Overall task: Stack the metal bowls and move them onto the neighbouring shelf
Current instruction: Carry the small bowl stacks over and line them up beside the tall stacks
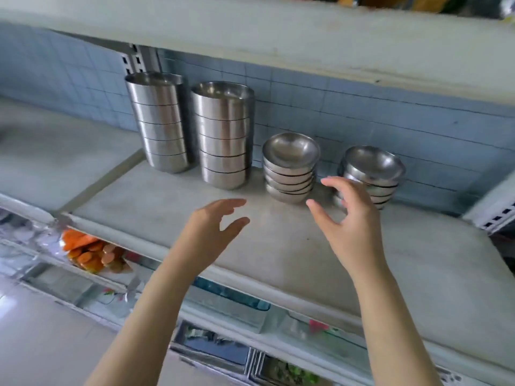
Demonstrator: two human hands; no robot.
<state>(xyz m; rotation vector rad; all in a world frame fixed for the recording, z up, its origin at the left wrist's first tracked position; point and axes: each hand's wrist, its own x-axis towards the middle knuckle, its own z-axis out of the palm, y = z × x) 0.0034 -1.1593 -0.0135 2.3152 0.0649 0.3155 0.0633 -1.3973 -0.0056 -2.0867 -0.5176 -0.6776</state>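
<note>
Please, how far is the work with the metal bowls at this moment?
Done: the bowls already stand in four stacks on the shelf, two tall stacks and two short stacks. In hand: nothing yet; the left hand and right hand are open, reaching toward the short stacks. Left: joining the stacks and carrying them to the neighbouring shelf, where no bowls show.

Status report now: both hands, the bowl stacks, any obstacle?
Left hand open, empty, above the shelf. Right hand open, fingers near the rightmost bowl stack, contact unclear. Four stacks stand along the wall. Nothing in the way.
</note>
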